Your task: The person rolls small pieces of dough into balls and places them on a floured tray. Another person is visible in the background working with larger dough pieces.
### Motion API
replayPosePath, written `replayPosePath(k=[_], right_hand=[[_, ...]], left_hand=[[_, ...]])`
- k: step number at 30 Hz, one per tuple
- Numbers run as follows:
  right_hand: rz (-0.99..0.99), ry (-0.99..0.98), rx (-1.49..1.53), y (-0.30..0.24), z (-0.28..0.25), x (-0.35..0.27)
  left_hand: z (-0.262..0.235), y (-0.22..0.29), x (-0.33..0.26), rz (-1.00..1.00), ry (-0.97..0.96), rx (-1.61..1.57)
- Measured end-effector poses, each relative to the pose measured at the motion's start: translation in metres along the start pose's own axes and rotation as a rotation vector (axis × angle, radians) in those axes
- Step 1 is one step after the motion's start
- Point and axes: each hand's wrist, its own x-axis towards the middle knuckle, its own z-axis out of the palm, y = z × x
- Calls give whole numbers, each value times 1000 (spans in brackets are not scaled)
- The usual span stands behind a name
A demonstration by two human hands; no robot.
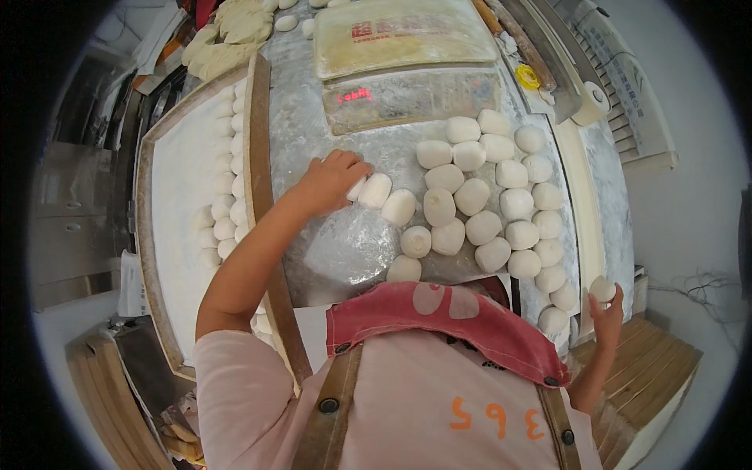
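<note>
My left hand curls over a white dough ball on the floured steel worktop. Its fingers hide most of that ball. Two more dough pieces lie in a row beside it, just to the right. Out at the far right, beyond the worktop's near corner, my right hand grips a single dough ball between thumb and fingers. A large group of dough balls fills the right half of the worktop between my hands.
On the left, a wooden-rimmed tray holds rows of dough balls along its right side. A scale with a lit red display stands at the back under a yellowish lid. Rolling pins and a dough heap lie farther back.
</note>
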Motion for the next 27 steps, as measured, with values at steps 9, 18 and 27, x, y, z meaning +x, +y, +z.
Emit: replayPosePath(k=[9,18,27], right_hand=[[-250,112,-353,-30,25,54],[-213,18,-368,-89,36,77],[-474,95,-343,-100,60,142]], left_hand=[[8,19,-9,102,202,155],[-81,-41,33,276,337,246],[-75,-9,23,238,383,-307]])
